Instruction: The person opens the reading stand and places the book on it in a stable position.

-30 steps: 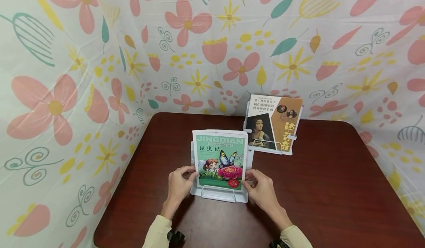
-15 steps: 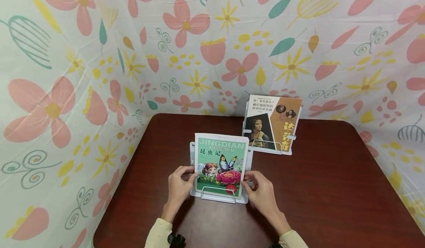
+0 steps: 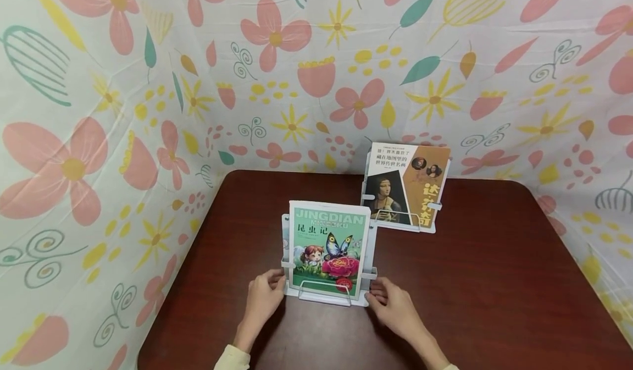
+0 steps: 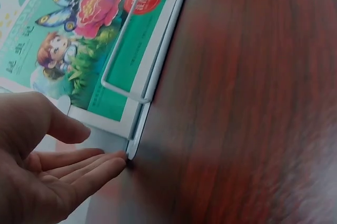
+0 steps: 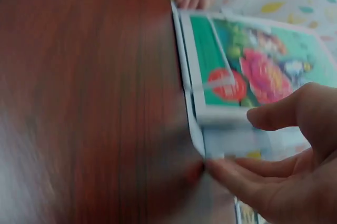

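A green-covered children's book (image 3: 328, 249) leans upright on a white book stand (image 3: 365, 297). A wire lip (image 3: 324, 293) crosses the foot of the cover. Small side clips (image 3: 370, 274) show at both edges of the book. My left hand (image 3: 264, 298) is at the stand's lower left corner; in the left wrist view its fingers (image 4: 100, 174) are fairly straight, tips right at the base corner, thumb apart. At the lower right corner is my right hand (image 3: 395, 307), with a fingertip (image 5: 218, 168) at the base corner and its thumb (image 5: 274, 113) beside the book's edge.
Behind and to the right, a second book (image 3: 405, 186) with a portrait on its cover stands on a similar white stand (image 3: 426, 227). Both are on a dark red-brown table (image 3: 494, 282). A floral cloth (image 3: 277, 84) hangs behind and to the left.
The green book has come down against the wire lip. Both hands have left its side edges and moved lower, to the stand's bottom corners, uncovering the side clips.
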### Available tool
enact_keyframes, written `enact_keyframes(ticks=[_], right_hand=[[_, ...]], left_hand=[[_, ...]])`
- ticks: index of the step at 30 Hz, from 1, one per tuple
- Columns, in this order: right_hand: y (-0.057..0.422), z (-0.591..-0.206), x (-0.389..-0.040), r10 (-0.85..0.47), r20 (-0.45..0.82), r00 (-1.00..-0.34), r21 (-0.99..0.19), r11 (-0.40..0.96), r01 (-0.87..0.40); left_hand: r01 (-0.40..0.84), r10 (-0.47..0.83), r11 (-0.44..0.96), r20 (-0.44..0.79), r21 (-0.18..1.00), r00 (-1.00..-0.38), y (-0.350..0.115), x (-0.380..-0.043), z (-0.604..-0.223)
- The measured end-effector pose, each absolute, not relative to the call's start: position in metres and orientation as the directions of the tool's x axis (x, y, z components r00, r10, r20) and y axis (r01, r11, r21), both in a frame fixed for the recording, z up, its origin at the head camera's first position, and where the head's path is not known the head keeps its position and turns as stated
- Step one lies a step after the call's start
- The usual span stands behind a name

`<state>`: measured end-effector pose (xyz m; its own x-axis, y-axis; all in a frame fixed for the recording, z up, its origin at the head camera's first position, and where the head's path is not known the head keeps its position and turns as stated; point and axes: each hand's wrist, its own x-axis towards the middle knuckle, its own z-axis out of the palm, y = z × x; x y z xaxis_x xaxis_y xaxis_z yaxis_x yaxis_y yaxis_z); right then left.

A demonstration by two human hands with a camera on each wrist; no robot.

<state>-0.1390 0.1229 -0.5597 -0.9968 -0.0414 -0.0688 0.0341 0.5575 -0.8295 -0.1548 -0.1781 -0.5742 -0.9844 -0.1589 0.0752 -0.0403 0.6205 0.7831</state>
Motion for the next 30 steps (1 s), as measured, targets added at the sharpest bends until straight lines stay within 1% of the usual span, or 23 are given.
enact_keyframes(ticks=[3, 7, 13, 18, 23, 30], right_hand=[[0.114, -0.556, -0.132, -0.061, -0.093, -0.994, -0.792, 0.61, 0.037], [0.105, -0.555, -0.129, -0.069, -0.069, -0.995, -0.765, 0.644, 0.008], [0.097, -0.559, -0.132, -0.058, -0.022, -0.998, -0.792, 0.61, -0.018], [0.093, -0.561, -0.142, -0.077, 0.01, -0.997, -0.809, 0.586, -0.054], [0.091, -0.56, -0.156, -0.111, 0.031, -0.993, -0.792, 0.603, -0.092], [0.091, -0.56, -0.177, -0.158, 0.044, -0.986, -0.799, 0.587, -0.13]], left_hand=[[-0.046, -0.149, 0.62, 0.06, 0.784, -0.987, -0.174, -0.148, -0.574], [-0.039, -0.122, 0.647, 0.053, 0.762, -0.991, -0.169, -0.141, -0.574], [-0.017, -0.122, 0.724, 0.104, 0.689, -0.987, -0.163, -0.143, -0.575], [-0.001, -0.157, 0.747, 0.175, 0.665, -0.972, -0.161, -0.152, -0.576], [0.01, -0.17, 0.753, 0.21, 0.658, -0.963, -0.161, -0.163, -0.578], [-0.011, -0.195, 0.708, 0.18, 0.706, -0.964, -0.165, -0.178, -0.579]])
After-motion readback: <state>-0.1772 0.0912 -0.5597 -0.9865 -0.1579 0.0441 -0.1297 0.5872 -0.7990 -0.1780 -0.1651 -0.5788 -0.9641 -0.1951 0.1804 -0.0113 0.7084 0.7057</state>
